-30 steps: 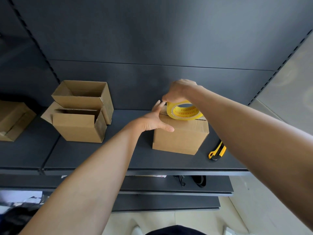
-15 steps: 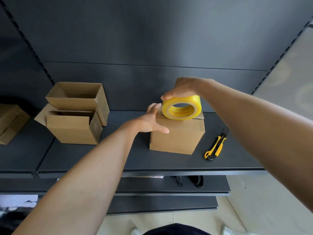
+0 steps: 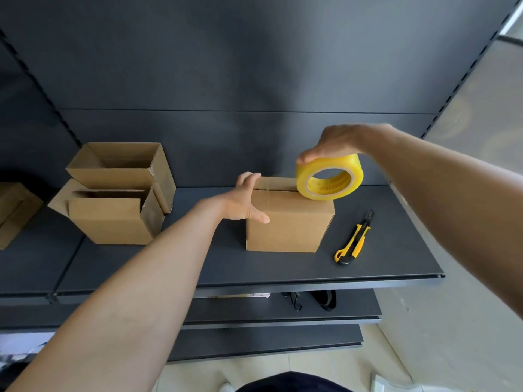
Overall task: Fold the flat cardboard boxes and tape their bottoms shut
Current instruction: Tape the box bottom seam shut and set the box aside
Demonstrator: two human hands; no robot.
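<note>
A small closed cardboard box stands on the dark shelf, its folded flaps facing up. My left hand presses on the box's top left edge, fingers over the far side and thumb on the front face. My right hand grips a yellow tape roll from above. The roll stands on edge at the right end of the box top. A strip of clear tape seems to run from the roll leftward across the flaps.
Two open-topped folded boxes are stacked at the left of the shelf, and another carton lies at the far left edge. A yellow and black utility knife lies right of the box. Lower shelves sit beneath.
My right hand has drawn the tape roll rightward across the box top and tipped it more upright. My left hand stays on the box's left edge.
</note>
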